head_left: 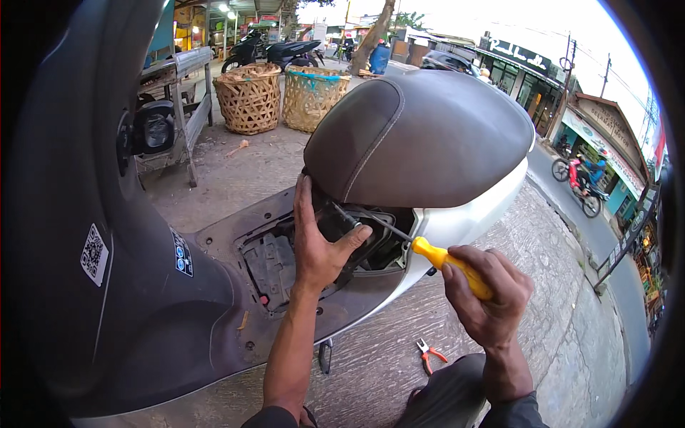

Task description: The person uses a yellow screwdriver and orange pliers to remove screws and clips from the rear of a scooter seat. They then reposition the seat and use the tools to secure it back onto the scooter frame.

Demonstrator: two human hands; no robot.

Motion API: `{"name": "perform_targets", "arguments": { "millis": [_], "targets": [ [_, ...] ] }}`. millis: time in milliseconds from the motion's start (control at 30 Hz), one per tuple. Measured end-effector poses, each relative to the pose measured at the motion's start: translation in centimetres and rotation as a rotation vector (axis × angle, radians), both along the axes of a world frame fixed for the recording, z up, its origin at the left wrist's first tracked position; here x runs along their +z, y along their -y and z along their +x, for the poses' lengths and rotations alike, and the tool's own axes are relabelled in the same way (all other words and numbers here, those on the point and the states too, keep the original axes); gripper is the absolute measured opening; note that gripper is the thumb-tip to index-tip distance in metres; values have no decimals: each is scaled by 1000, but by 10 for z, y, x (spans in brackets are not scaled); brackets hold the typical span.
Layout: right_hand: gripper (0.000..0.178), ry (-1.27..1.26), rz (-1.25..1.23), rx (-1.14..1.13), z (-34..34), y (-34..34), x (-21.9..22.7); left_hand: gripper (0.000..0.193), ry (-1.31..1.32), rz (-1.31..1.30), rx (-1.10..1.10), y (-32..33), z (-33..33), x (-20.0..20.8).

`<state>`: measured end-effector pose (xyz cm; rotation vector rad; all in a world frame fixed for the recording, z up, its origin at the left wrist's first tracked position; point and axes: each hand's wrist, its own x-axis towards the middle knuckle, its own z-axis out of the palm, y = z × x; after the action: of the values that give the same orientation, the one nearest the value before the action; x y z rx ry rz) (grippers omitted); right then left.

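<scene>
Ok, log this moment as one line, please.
left hand: at opening below scooter seat | right hand: gripping yellow screwdriver, shaft toward opening | pliers: on ground

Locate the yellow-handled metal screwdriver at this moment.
In the head view, right of centre, the screwdriver is gripped in the right hand, pointing up-left toward the lower edge of the brown scooter seat.

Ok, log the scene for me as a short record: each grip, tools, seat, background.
right grip: closed around yellow screwdriver
screwdriver shaft: angled up-left toward the seat's underside; tip unclear
left grip: by the seat's front edge; contact unclear
seat: dark, with a stitched seam
pliers: orange-handled, on the pavement
background: two woven baskets
</scene>
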<state>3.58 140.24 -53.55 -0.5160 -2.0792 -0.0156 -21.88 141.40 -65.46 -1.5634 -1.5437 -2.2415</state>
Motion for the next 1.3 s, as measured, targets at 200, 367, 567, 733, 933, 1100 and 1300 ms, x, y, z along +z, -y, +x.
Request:
{"name": "perform_targets", "arguments": {
  "millis": [200,367,567,733,933,1100,1300],
  "targets": [
    [23,151,23,67,-25,-20,27,119,-20,3,27,-2,-2,-3],
    [20,376,69,181,-39,-27,65,116,21,42,-23,1,-4,0],
    [27,736,71,-93,-39,-15,63,113,95,59,-99,1,-5,1],
    [14,820,68,-58,-50,-1,81,114,159,162,-184,-5,1,3],
    [34,692,-11,-127,-55,5,35,114,151,117,-132,6,-5,10],
    [50,593,5,-231,-33,18,-25,117,139,163,-128,-4,0,7],
    [25,834,56,-53,-49,-17,70,122,133,86,-100,-2,-8,-3]
  ]
}}
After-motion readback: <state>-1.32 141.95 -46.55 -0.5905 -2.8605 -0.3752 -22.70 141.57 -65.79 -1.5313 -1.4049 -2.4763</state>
